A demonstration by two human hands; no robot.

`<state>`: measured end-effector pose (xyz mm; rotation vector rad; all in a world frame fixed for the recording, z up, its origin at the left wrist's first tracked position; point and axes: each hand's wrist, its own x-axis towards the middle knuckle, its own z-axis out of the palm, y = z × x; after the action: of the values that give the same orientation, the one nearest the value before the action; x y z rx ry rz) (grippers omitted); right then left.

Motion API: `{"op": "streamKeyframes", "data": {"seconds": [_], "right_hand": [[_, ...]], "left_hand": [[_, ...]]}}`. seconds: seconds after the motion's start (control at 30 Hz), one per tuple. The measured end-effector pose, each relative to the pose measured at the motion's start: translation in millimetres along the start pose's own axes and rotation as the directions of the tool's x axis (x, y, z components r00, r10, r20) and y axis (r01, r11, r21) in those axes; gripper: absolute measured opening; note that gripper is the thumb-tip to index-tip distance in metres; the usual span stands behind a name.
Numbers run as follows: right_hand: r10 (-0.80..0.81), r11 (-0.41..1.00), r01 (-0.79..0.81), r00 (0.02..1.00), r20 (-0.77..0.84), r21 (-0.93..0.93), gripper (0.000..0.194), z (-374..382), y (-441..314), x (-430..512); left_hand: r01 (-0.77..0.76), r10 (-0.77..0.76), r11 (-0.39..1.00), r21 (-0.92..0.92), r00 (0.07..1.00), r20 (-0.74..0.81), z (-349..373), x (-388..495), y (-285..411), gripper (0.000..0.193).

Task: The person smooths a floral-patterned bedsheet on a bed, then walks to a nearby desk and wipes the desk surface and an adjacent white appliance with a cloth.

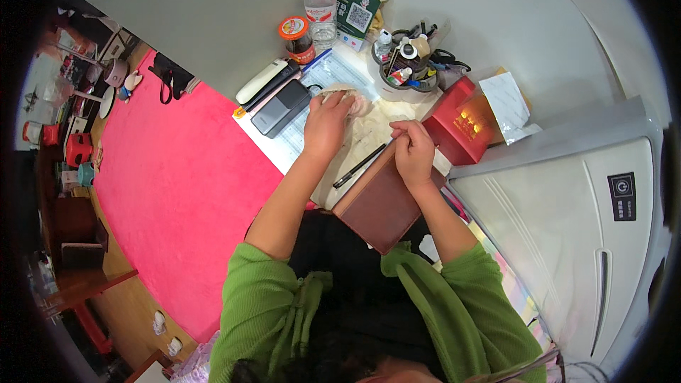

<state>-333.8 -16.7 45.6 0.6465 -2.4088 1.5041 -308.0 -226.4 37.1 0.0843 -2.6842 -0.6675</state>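
My left hand [325, 125] presses on a crumpled pale cloth [362, 104], its fingers bent over the cloth on the small white table. My right hand [414, 153] is curled above the far end of a brown leather-look notebook [380, 202]; whether anything is inside its fingers is hidden. The notebook's near corner sticks out past the table edge over my lap. Between the two arms, a black pen [359, 165] lies along the notebook's left side, on a stained, cream-coloured surface [367, 128].
A grey-black power bank [282, 108], a white stapler-like object [262, 81], an orange-lidded jar [296, 37] and a plastic bottle [321, 10] stand left and behind. A stationery organizer [407, 85] and red box [457, 122] are right, beside a white appliance [553, 213]. Pink bedding [186, 186] lies left.
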Motion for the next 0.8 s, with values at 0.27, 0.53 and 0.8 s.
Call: {"op": "streamKeyframes", "data": {"seconds": [0.27,0.53,0.8], "right_hand": [[0.036,0.999,-0.034,0.998,0.059,-0.03,0.023,-0.5,0.4,1.8],[0.015,0.999,-0.013,0.998,0.056,-0.037,0.02,2.8,4.8,1.8],[-0.065,0.978,0.075,0.996,0.056,-0.192,0.017,5.5,7.2,1.5]], "left_hand": [[0.075,-0.082,0.99,0.121,0.995,0.06,30.4,81.5,-10.4,0.037],[0.079,-0.103,0.981,0.175,0.986,0.129,22.5,60.4,-1.0,0.034],[-0.011,-0.003,0.993,0.117,0.993,0.117,-6.5,-20.6,2.9,0.029]]}}
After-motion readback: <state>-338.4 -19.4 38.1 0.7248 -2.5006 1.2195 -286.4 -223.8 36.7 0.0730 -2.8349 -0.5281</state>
